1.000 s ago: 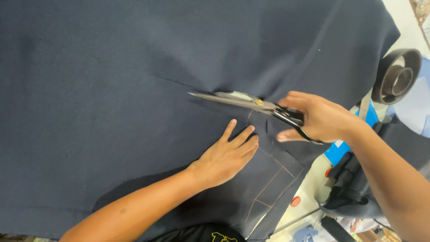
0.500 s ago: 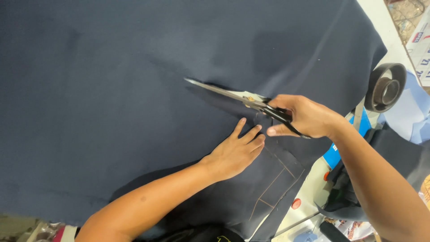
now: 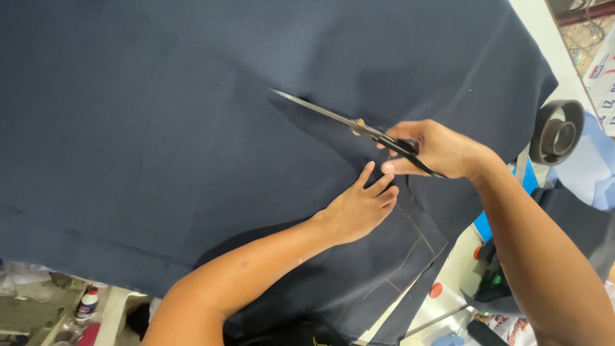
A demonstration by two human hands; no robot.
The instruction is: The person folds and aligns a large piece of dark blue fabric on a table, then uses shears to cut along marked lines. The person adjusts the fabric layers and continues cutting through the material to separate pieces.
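Observation:
A large dark navy cloth [image 3: 160, 128] covers nearly the whole work surface. My right hand [image 3: 435, 150] grips the black handles of long metal scissors [image 3: 339, 118], whose blades point up and left along a cut in the cloth. My left hand [image 3: 359, 208] lies flat, fingers spread, pressing the cloth just below the scissors' handles. Pale chalk lines [image 3: 416, 247] mark the cloth near its lower right edge.
A dark round spool-like object [image 3: 557, 131] stands at the right beside light blue fabric [image 3: 589, 170]. A small white bottle with a red cap [image 3: 86, 304] sits at the bottom left below the cloth's edge. Blue and red items show at the lower right.
The scissors and my right hand have advanced up and to the left along the cut. My left hand has followed, staying just below the handles.

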